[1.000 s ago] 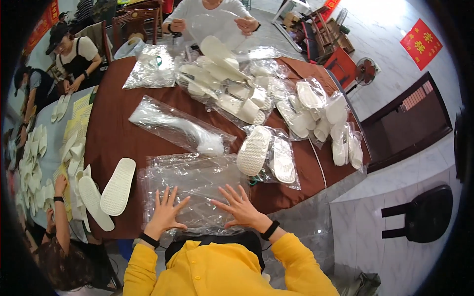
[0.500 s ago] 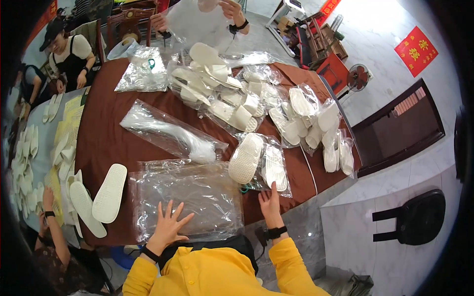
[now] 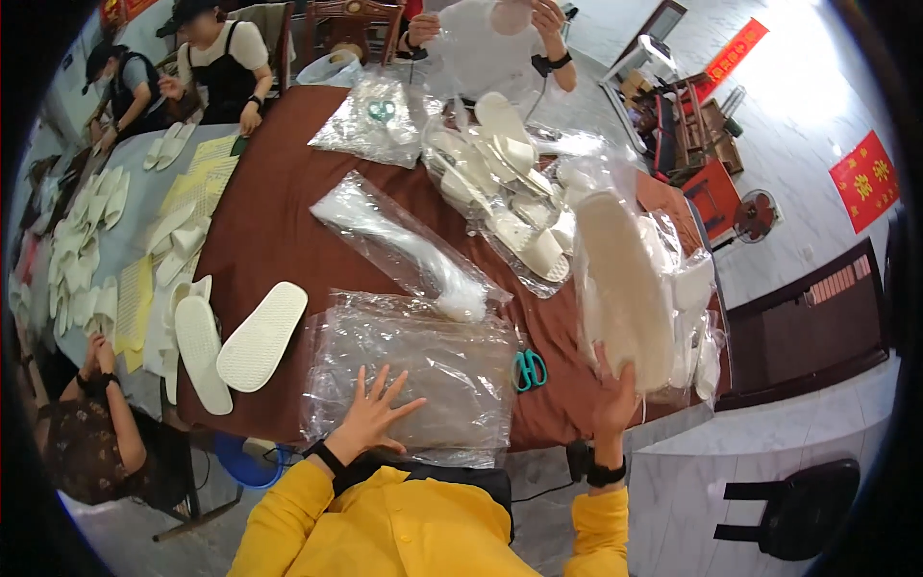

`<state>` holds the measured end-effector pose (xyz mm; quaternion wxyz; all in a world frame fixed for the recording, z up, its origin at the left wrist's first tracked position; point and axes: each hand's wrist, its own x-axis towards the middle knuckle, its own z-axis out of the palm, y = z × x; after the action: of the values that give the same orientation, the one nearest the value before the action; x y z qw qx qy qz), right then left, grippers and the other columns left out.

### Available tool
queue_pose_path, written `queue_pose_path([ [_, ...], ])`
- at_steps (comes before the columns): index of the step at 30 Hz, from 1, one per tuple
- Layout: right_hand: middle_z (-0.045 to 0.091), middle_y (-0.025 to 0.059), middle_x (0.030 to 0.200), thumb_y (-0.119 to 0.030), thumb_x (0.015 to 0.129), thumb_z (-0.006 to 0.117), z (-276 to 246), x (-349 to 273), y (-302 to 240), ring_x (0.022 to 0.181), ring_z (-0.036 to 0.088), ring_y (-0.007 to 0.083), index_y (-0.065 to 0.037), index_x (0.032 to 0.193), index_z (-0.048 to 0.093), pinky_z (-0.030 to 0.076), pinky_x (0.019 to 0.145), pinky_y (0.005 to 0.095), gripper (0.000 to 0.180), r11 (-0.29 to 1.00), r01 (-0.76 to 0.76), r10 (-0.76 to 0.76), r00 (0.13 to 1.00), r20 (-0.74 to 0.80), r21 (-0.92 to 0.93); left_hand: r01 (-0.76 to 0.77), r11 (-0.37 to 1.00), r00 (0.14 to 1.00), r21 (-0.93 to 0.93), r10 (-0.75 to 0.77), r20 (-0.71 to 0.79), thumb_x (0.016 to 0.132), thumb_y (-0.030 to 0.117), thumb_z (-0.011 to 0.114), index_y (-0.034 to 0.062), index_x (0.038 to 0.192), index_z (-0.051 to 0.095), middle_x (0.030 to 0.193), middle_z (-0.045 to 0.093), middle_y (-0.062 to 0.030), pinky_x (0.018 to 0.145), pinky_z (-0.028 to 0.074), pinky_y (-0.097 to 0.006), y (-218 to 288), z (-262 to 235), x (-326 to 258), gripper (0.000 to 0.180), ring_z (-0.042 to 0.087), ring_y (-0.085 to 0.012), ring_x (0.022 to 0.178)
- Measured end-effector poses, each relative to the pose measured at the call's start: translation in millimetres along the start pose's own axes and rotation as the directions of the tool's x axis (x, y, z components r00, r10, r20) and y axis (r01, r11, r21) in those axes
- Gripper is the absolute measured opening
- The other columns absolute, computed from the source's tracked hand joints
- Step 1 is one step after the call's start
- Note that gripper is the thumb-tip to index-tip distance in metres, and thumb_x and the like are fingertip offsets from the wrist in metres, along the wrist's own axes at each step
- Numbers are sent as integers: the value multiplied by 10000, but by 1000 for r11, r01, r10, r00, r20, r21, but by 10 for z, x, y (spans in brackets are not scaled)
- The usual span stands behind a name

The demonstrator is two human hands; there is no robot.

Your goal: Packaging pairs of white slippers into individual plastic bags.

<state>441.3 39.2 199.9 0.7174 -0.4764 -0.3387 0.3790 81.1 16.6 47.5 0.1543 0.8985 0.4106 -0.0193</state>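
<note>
Red poster (image 3: 863, 181) with gold characters on wall (image 3: 803, 120), lettered narrow red banner (image 3: 734, 60)

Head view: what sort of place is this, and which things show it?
Probably a small packing workroom. Loose pale slippers lie on the brown-covered table, a stack of clear plastic bags lies near them, and other slippers are already bagged.
</note>
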Motion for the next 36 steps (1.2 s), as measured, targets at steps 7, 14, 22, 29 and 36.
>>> queue_pose_path([
  [7, 353, 59, 1564, -79, 872, 602, 153, -402, 640, 1416, 365, 286, -394, 1486, 368, 280, 1180, 454, 729, 330, 917, 212, 159, 964, -224, 59, 998, 962, 30, -48, -269, 861, 651, 525, 167, 1445, 468, 1555, 346, -135, 1181, 103, -606, -32, -17, -29, 761, 259, -310, 1463],
  [14, 287, -6, 1598, 19, 863, 549, -213, -488, 1204, 1470, 256, 254, -288, 1494, 388, 175, 1221, 472, 720, 279, 904, 594, 103, 798, -324, 37, 986, 963, -162, -79, -258, 864, 640, 527, 160, 1451, 458, 1558, 341, -136, 1181, 103, -606, -44, 324, -156, 761, 255, -313, 1465],
  [22, 662, 196, 1131, -161, 946, 591, 67, -516, 1449, 920, 695, 285, 2, 1138, 604, 546, 752, 317, 252, 561, 270, 266, 836, 480, -782, -29, 914, 960, -405, -87, -266, 868, 624, 531, 151, 1459, 444, 1562, 334, -137, 1180, 103, -607, -162, 878, -502, 762, 250, -318, 1466],
  [29, 684, 139, 881, -260, 903, 687, 372, -591, 1887, 717, 664, 251, 46, 1140, 583, 529, 681, 345, 401, 567, -117, 486, 846, 217, -816, -65, 806, 965, -588, -99, -243, 871, 611, 534, 143, 1466, 431, 1565, 329, -138, 1179, 103, -608, -245, 1312, -772, 764, 245, -322, 1468],
  [36, 608, 71, 777, -240, 882, 711, 27, -465, 2162, 740, 638, 185, 29, 985, 603, 499, 673, 319, 308, 468, 268, 91, 933, 347, -842, -104, 630, 965, -770, -124, -231, 874, 597, 537, 134, 1472, 419, 1568, 323, -139, 1179, 103, -608, -296, 1574, -656, 766, 241, -326, 1469],
])
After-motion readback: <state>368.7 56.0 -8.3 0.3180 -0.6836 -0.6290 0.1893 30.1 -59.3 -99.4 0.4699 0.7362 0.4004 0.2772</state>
